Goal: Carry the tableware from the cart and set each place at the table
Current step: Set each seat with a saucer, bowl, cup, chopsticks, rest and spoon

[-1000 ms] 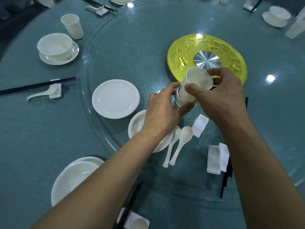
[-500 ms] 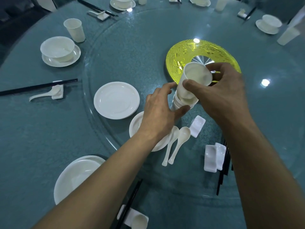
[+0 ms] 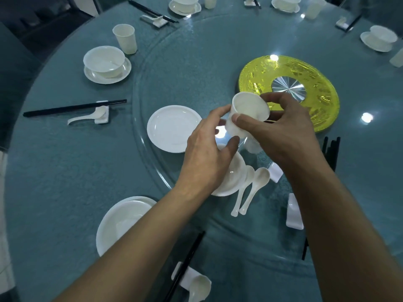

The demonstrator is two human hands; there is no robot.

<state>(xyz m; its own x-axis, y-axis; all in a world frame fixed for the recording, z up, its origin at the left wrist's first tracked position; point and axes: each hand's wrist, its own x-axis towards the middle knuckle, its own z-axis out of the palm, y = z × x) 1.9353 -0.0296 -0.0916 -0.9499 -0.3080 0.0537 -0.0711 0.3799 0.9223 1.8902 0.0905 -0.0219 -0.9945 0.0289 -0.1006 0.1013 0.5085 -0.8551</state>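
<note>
Right hand [image 3: 281, 136] grip: thumb and fingers closed round a white cup [image 3: 248, 110], tilted in the air. Left hand [image 3: 209, 147] curls round its base. Just under the grip, what look like more cups [image 3: 253, 147] stand on the glass turntable [image 3: 196, 68]. Nearer the person, a plate [image 3: 122, 221] on the counter [image 3: 54, 171] has no cup beside it. The cup probably goes there next, set upright.

Wide open glass on the turntable [image 3: 196, 73] beyond the flat plate [image 3: 173, 128], left of the yellow disc [image 3: 316, 110]. Bare bench [image 3: 65, 171] at left too, between the laid chopsticks [image 3: 74, 107] and the near plate [image 3: 124, 223]. Under the left grip [image 3: 209, 153] and right grip [image 3: 279, 131], both round the cup [image 3: 248, 110], it's crowded: bowl [image 3: 233, 177], two spoons [image 3: 261, 177], rests [image 3: 294, 214], black chopsticks [image 3: 331, 151].
</note>
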